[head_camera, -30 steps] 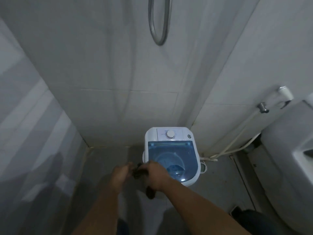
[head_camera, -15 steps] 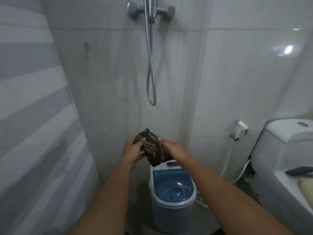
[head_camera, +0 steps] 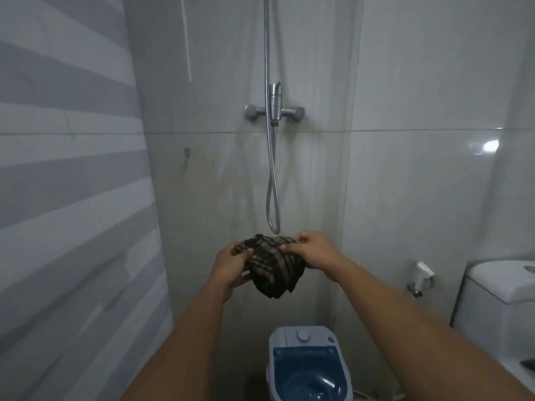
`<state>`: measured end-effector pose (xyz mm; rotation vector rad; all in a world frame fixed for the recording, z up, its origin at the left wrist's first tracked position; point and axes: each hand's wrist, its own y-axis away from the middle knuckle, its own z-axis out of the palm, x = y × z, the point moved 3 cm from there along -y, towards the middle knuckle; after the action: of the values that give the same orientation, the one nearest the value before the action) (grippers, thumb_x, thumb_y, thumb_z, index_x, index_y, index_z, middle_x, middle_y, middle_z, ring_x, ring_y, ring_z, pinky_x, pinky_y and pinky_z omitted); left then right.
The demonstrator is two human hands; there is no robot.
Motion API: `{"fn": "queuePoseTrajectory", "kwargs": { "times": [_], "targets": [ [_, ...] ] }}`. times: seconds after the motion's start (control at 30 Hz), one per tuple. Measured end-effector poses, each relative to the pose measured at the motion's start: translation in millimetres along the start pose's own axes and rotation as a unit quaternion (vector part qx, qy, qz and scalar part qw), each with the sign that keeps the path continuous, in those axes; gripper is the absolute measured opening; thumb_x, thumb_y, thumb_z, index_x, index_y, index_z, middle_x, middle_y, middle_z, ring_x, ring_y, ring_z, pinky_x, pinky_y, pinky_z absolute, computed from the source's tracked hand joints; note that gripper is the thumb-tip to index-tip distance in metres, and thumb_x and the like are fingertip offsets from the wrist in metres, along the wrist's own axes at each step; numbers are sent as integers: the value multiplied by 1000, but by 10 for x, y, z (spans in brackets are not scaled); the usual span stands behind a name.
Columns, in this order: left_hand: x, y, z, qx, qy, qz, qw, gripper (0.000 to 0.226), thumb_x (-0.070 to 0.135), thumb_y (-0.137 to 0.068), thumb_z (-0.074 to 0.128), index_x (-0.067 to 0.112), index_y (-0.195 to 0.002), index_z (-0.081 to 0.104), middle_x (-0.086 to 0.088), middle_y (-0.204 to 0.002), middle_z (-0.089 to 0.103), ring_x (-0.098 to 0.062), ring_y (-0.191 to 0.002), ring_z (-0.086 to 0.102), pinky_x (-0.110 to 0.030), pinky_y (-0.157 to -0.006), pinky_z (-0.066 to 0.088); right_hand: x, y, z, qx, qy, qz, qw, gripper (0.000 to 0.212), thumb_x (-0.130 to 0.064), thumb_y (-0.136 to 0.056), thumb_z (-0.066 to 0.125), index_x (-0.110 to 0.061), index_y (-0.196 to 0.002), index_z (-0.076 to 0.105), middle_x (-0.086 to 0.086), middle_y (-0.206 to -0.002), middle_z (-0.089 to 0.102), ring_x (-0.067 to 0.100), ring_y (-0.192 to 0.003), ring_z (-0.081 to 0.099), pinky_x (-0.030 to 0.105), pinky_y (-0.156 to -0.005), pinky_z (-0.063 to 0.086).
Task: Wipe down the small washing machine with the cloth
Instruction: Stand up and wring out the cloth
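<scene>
Fingers [head_camera: 292, 246] of both hands pinch a dark plaid cloth [head_camera: 275, 264] at the centre of the frame: the left hand [head_camera: 231, 263] cups its left side from below while the right hand [head_camera: 314, 253] grips its upper right edge, thumb pressed on top. The cloth is bunched into a loose bundle, its lower folds hanging free between the two hands. It is held in the air, in front of the tiled wall and just under the hanging loop of a metal shower hose [head_camera: 273, 198]. The small washing machine [head_camera: 307, 363], white with a blue see-through lid and a round dial, stands on the floor at the bottom centre of the frame, well below the cloth and not touched by it. A white toilet [head_camera: 498, 287] sits at the right edge. Wiping appears not to have begun. The risk from here is that the loosely gathered cloth slips from the pinch as the hands lower it, dropping to the floor, or that a wadded bundle wipes poorly.
</scene>
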<state>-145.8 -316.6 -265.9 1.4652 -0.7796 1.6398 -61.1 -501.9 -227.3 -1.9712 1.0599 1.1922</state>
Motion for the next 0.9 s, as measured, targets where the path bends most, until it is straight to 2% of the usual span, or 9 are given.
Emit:
{"fn": "queuePoseTrajectory", "kwargs": {
  "times": [0.07,0.13,0.2,0.27,0.37,0.57,0.7,0.77,0.9],
  "targets": [
    [147,26,18,-9,-45,14,999,53,38,-86,71,22,-133,54,-4,-125,65,-22,-105,66,-39,-78,58,-216,-61,0,18,-15,-8,1000,39,-28,-85,79,5,-99,65,13,-85,63,21,-74,57,31,-61,44],
    [280,56,58,-25,-171,62,983,91,64,-68,76,28,-145,41,-3,-138,51,-24,-123,56,-44,-99,50,-408,-133,5,36,-16,-8,999,37,-30,-82,82,1,-95,66,18,-83,64,24,-72,57,32,-58,43],
    [389,126,128,-33,-280,149,948,104,75,-53,77,32,-142,42,-1,-143,42,-21,-130,46,-41,-105,45,-571,-208,9,41,1,-9,999,42,-33,-79,84,2,-96,67,21,-86,71,23,-71,60,34,-61,47],
    [496,185,192,-23,-336,232,913,92,75,-47,80,36,-125,51,5,-131,48,-13,-123,47,-34,-100,47,-705,-259,0,37,16,-15,999,35,-32,-77,85,-7,-91,65,19,-82,65,25,-70,57,37,-63,46],
    [644,229,228,-58,-314,271,908,63,53,-57,87,30,-106,55,7,-111,59,-10,-103,59,-21,-77,51,-842,-283,-50,33,31,-18,999,32,-30,-78,85,-13,-89,61,10,-79,59,23,-69,53,34,-60,41],
    [827,127,93,-149,-270,227,924,50,40,-60,88,27,-104,69,-2,-106,73,-21,-101,70,-49,-89,58,-941,-213,-167,3,46,3,999,52,-47,-73,86,-7,-103,71,5,-79,67,18,-69,57,29,-57,43],
    [908,114,58,-184,-261,202,926,56,43,-59,90,25,-109,74,1,-108,75,-21,-105,70,-47,-95,56,-979,-231,-187,-14,35,19,999,80,-65,-61,85,0,-106,72,14,-85,73,27,-76,70,34,-68,56],
    [907,90,28,-189,-260,196,927,44,35,-68,87,22,-108,75,1,-107,76,-21,-105,70,-45,-94,56,-1005,-227,-198,-30,22,41,998,88,-70,-53,83,-1,-107,73,16,-95,78,31,-86,76,41,-78,62],
    [977,40,-22,-140,-266,239,923,12,16,-82,72,14,-93,75,-6,-90,77,-22,-89,73,-39,-82,60,-1042,-240,-195,-71,-21,65,995,88,-65,-52,84,1,-109,69,18,-96,78,32,-89,76,41,-74,62]
  ]
}}
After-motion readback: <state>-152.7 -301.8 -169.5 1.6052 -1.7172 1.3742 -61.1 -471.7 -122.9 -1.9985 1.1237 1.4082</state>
